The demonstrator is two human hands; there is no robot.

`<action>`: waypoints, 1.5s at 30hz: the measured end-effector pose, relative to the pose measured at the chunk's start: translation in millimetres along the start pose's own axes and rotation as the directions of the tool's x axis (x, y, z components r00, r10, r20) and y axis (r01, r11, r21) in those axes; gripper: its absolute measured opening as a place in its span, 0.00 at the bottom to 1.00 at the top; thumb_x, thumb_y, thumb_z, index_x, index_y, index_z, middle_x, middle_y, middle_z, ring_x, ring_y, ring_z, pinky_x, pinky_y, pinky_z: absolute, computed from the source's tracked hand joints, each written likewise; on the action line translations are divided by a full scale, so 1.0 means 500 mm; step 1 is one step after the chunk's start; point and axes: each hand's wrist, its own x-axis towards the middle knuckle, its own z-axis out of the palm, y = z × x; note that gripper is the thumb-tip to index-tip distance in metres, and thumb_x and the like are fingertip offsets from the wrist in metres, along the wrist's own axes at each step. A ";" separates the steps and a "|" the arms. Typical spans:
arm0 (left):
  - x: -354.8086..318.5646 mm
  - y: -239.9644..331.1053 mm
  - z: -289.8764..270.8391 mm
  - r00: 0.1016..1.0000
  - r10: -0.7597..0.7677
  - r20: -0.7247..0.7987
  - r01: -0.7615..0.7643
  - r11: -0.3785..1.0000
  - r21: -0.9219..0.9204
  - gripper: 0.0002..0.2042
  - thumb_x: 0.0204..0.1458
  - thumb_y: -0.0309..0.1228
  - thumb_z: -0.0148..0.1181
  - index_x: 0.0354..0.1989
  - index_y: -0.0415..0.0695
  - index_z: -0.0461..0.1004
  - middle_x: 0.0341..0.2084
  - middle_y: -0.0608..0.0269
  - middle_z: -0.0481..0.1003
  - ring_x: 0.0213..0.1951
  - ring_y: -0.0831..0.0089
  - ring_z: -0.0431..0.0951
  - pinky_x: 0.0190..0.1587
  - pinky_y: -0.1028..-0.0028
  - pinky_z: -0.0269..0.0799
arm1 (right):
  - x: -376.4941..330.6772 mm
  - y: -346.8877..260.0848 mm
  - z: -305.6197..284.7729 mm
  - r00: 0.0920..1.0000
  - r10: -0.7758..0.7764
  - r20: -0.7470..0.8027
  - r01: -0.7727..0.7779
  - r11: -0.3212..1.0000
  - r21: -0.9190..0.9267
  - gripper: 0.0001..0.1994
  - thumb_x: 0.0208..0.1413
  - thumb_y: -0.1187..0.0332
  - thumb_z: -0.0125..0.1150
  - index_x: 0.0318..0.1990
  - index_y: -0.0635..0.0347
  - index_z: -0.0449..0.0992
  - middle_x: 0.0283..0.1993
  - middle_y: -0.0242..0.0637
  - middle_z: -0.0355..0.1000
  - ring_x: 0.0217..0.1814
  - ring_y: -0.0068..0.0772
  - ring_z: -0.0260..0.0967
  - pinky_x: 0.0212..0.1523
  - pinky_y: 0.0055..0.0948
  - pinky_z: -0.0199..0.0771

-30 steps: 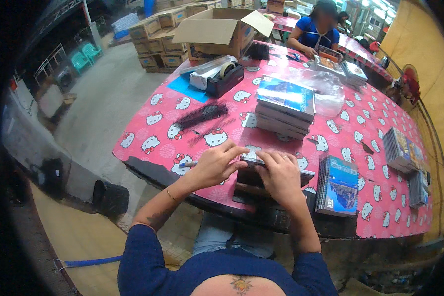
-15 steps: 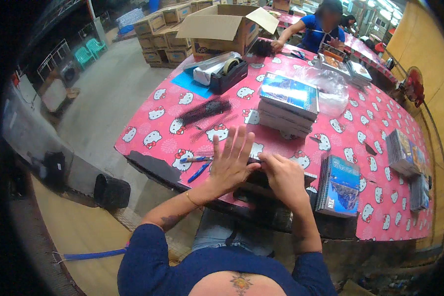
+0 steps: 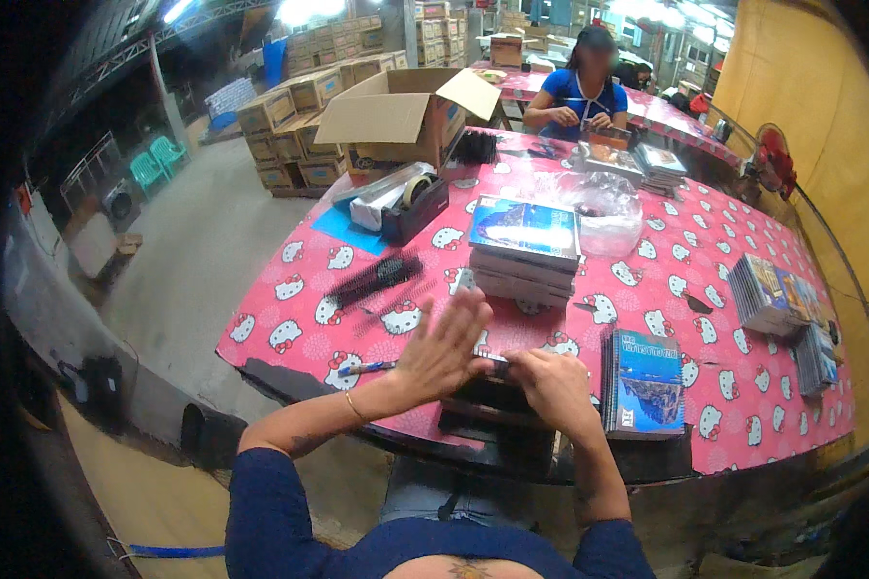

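At the table's front edge stands a dark block-like object (image 3: 488, 405), partly hidden by my hands. My left hand (image 3: 444, 347) is open, its fingers stretched out together, and its thumb side is near the far edge of that object. Close beside it, my right hand (image 3: 550, 381) is closed, its thumb and index finger pinched at the same edge; what they hold is hidden. Left of my left hand lies a blue pen (image 3: 362, 369). To the right of my right hand is a stack of blue-covered spiral notebooks (image 3: 647, 381).
Beyond my hands stands a taller notebook stack (image 3: 523, 232) beside clear plastic (image 3: 603, 207). Loose black binding coils (image 3: 377, 280) lie left, below a tape dispenser (image 3: 415, 212). An open carton (image 3: 386, 135) stands at the far left edge. A co-worker (image 3: 584, 96) sits across the table.
The view has tilted upward. My left hand has tipped slightly to the right, fingers still extended; my right hand keeps its pinch. The co-worker's arm has drawn back from the black coils beside the carton.
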 end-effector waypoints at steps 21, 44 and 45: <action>0.081 0.045 -0.023 0.998 -0.051 -0.048 0.036 0.963 -0.266 0.40 0.62 0.57 0.43 0.73 0.38 0.49 0.74 0.48 0.45 0.76 0.58 0.36 0.73 0.49 0.25 | -0.113 0.115 -0.020 0.934 0.352 0.059 -0.220 0.440 0.871 0.38 0.48 0.74 0.73 0.67 0.56 0.61 0.54 0.47 0.75 0.54 0.36 0.75 0.55 0.34 0.74; 0.045 0.094 0.019 0.967 0.255 -0.020 -0.254 0.945 -0.207 0.39 0.61 0.59 0.41 0.71 0.40 0.54 0.71 0.47 0.53 0.74 0.56 0.46 0.72 0.44 0.30 | -0.137 0.112 0.082 0.911 0.361 0.202 -0.343 0.385 0.857 0.15 0.60 0.77 0.60 0.54 0.68 0.75 0.48 0.33 0.77 0.50 0.23 0.72 0.54 0.27 0.72; 0.028 0.107 0.037 0.940 0.338 -0.040 -0.339 0.919 -0.201 0.39 0.61 0.59 0.41 0.72 0.41 0.53 0.72 0.48 0.51 0.75 0.57 0.43 0.72 0.44 0.27 | -0.138 0.110 0.081 0.895 0.382 0.232 -0.365 0.328 0.871 0.15 0.60 0.77 0.60 0.54 0.69 0.75 0.48 0.34 0.77 0.50 0.22 0.72 0.53 0.27 0.72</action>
